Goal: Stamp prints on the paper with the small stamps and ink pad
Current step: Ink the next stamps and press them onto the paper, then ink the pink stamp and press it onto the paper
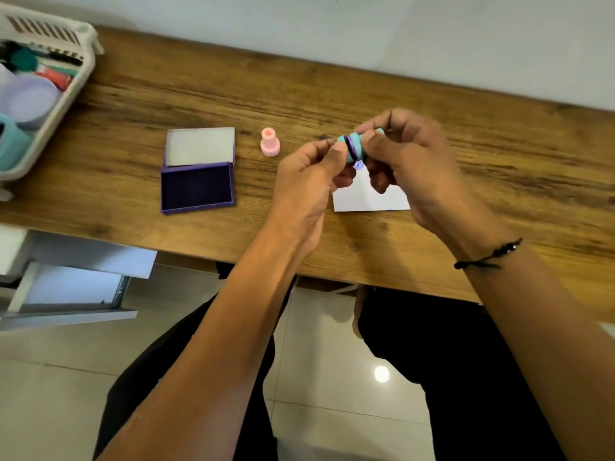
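**Teal stamp held between both hands above the paper**

While both hands meet just above the near part of the bench [432,261], the step in hand looks like readying a stamp, not printing with it. The left hand [307,181] pinches one end of a small teal stamp [353,145] between thumb and fingertips, and the right hand [409,161] has its grip clenched on the other end; a dark ring and a lilac band show at the join, so the two may be pulling a cap off or pressing it on, and I cannot tell which. The stamp lies sideways in the air, touching neither paper nor pad.

Under the hands lies the white paper [366,197], with one small round bluish print [358,165] showing between the fingers.

Farther left, a pink stamp [270,143] stands upright and untouched, and beyond it the purple ink pad [197,187] lies open, its lid [199,146] folded back. A white basket [66,94] of supplies sits at the far left corner.

Next, by my reading, the teal stamp must be turned face down in one hand, carried left to the pad, pressed lightly, then brought back to a bare patch of paper.
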The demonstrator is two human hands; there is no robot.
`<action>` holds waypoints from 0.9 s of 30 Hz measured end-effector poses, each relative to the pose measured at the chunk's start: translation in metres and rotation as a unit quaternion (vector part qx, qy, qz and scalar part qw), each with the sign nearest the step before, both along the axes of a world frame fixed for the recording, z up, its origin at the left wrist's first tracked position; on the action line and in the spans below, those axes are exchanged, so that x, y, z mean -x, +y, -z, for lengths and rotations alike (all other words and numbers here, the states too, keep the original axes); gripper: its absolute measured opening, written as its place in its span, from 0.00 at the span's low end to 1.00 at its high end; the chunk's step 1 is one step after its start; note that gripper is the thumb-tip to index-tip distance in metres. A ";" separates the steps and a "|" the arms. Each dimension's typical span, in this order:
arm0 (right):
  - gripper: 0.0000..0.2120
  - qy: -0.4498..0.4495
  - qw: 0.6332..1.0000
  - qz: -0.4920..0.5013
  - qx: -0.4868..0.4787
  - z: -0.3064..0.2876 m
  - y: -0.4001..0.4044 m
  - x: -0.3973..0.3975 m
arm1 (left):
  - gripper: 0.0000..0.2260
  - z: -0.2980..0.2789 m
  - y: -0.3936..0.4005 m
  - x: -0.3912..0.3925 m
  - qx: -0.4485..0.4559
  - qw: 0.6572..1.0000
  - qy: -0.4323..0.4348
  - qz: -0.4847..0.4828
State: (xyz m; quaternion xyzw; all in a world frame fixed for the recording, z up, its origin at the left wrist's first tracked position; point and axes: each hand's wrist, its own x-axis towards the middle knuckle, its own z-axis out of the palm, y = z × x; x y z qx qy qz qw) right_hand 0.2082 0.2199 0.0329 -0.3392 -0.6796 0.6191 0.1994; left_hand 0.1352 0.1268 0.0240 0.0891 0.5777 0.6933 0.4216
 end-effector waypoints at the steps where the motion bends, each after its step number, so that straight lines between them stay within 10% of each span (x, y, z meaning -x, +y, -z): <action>1: 0.09 -0.002 1.000 -0.002 -0.007 0.000 -0.002 0.002 | 0.06 0.000 -0.002 0.001 0.004 1.000 0.010 0.003; 14: 0.08 -0.054 0.985 -0.077 -0.143 0.005 -0.031 0.055 | 0.08 0.002 -0.038 0.057 0.114 0.987 0.114 0.021; 22: 0.09 -0.297 0.813 -0.222 -0.450 0.037 -0.026 0.104 | 0.11 0.013 -0.040 0.080 0.199 0.967 0.077 -0.143; 27: 0.11 -0.327 0.795 -0.235 -0.454 0.045 -0.029 0.108 | 0.10 0.013 -0.039 0.085 0.176 0.970 0.035 -0.164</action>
